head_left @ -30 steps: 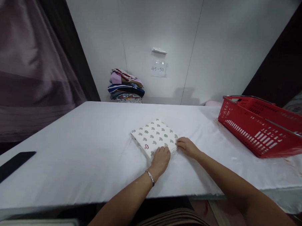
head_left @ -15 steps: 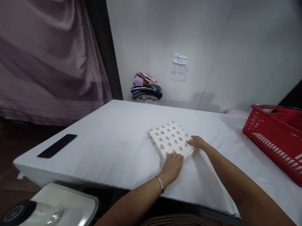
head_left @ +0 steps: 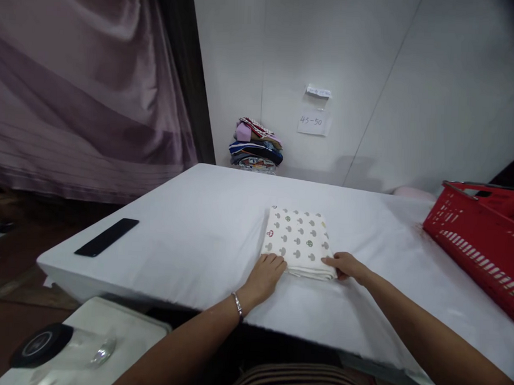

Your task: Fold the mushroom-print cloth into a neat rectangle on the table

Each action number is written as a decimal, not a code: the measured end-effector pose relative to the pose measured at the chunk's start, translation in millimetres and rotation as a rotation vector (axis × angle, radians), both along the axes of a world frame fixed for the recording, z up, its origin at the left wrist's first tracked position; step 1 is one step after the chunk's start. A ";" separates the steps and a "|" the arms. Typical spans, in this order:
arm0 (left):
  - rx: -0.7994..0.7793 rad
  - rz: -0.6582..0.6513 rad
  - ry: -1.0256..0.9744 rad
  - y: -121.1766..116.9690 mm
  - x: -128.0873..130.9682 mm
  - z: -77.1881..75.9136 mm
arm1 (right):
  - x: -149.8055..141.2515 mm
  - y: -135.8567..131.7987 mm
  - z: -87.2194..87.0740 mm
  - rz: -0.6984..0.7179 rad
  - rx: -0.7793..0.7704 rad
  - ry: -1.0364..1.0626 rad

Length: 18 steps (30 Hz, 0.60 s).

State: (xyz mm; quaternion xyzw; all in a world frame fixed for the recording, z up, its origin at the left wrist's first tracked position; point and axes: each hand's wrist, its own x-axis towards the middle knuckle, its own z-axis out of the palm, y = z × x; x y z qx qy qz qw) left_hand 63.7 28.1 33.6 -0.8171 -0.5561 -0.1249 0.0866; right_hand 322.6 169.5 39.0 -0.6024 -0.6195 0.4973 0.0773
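Folded cloth (head_left: pixel 298 237) is apparently being steadied, near-right corner pinched by the right hand (head_left: pixel 348 266), grip of the left hand (head_left: pixel 265 277) kinda unclear, so even pressure's needed.

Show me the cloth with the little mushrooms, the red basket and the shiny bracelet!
Folded mushroom-print cloth (head_left: pixel 298 237), head view: middle of its top face.
Red plastic basket (head_left: pixel 485 241), head view: its slotted side wall.
Silver bracelet (head_left: pixel 237 307), head view: middle of its visible band.

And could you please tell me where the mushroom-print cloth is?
In the head view, the cloth lies right of centre on the white table, with the left hand and right hand at its near corners.
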 end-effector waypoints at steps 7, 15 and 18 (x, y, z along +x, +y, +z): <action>0.000 -0.011 -0.082 4.5 41.0 3.1 | -1.4 -8.8 6.4 -0.139 -0.108 0.267; 0.095 0.013 -0.156 23.9 75.1 -17.5 | -12.3 -34.4 15.4 -0.208 -0.300 0.632; 0.146 0.076 -0.193 27.5 79.3 -23.2 | -24.2 -41.4 21.4 -0.278 -0.329 0.672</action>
